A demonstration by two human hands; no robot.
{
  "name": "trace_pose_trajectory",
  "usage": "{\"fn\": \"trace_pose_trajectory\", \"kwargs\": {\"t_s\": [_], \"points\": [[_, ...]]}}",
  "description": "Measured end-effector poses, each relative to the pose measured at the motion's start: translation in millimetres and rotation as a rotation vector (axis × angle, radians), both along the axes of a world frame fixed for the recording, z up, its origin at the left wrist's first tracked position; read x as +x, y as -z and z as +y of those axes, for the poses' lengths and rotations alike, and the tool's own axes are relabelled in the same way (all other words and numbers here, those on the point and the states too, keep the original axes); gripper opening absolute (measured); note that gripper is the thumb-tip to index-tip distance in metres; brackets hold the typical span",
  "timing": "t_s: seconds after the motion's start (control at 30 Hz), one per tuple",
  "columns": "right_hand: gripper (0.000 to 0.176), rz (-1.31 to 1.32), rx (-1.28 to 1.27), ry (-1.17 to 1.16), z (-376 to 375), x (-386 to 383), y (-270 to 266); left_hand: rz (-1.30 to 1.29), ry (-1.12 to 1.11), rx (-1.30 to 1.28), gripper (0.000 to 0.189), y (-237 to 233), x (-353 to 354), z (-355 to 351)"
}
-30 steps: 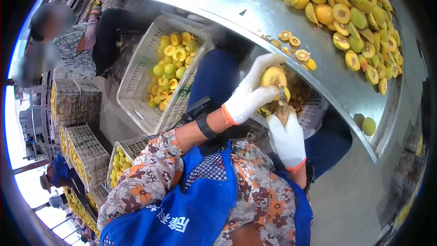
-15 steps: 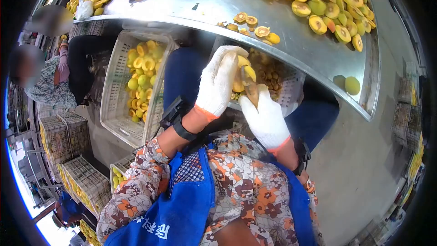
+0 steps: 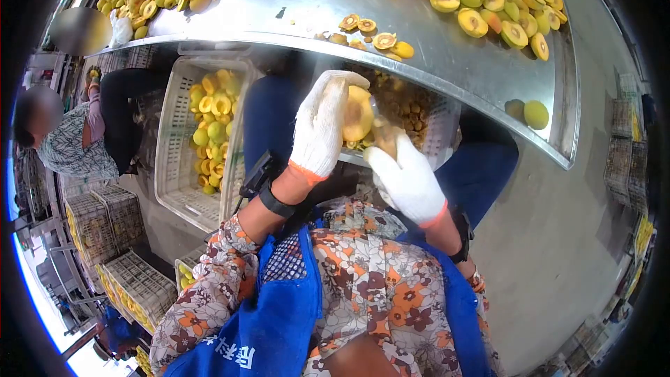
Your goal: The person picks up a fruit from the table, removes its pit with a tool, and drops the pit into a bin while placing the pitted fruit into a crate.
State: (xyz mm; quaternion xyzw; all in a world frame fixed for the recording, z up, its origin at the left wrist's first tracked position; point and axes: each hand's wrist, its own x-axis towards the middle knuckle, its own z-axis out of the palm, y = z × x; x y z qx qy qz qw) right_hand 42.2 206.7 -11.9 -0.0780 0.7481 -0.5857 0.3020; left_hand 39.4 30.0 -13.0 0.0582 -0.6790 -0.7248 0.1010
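My left hand (image 3: pixel 317 126), in a white glove with an orange cuff, is closed around a yellow peach half (image 3: pixel 359 113), its cut face turned to the right. Just beside the fruit, my gloved right hand (image 3: pixel 408 174) grips the brownish handle of a small knife (image 3: pixel 384 137). Its blade is blurred and points up by the fruit's right edge. Both hands are above a crate (image 3: pixel 441 129) holding brown peach pits (image 3: pixel 410 113), between my knees and below the metal table's edge.
Halved peaches (image 3: pixel 481 0) lie heaped on the metal table (image 3: pixel 279 24), with cut pieces (image 3: pixel 384 40) near its edge and one whole peach (image 3: pixel 536 114) at the right corner. A crate of peach halves (image 3: pixel 164 160) stands at my left. Beyond it sits another person (image 3: pixel 80 139).
The knife has moved from across the fruit to its right side. More of the peach's cut face now shows. The view has shifted slightly.
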Motion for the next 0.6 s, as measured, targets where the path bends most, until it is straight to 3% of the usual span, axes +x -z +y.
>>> {"fn": "trace_pose_trajectory", "kwargs": {"t_s": [0.13,0.2,0.37,0.43,0.5,0.53,0.6], "points": [[0.040,0.221,0.137,0.026,-8,6,-3,0.017,0.002,-0.032,0.030,1,0,5],[0.031,0.279,0.236,-0.011,-9,8,-1,0.006,-0.014,-0.029,0.029,1,1,7],[0.020,0.603,0.219,-0.185,0,12,18,0.001,-0.022,-0.249,0.025,-4,1,13],[0.017,0.670,0.184,-0.191,2,12,19,-0.035,0.032,-0.263,0.025,-7,-2,9],[0.016,0.978,0.181,-0.329,6,7,20,-0.071,0.085,-0.276,0.025,-6,-7,4],[0.016,0.977,0.181,-0.330,6,4,13,-0.047,0.124,-0.257,0.026,-5,-9,2],[0.023,-0.330,-0.080,-0.157,7,-2,-11,-0.025,0.164,-0.239,0.027,-2,-9,0]]}}
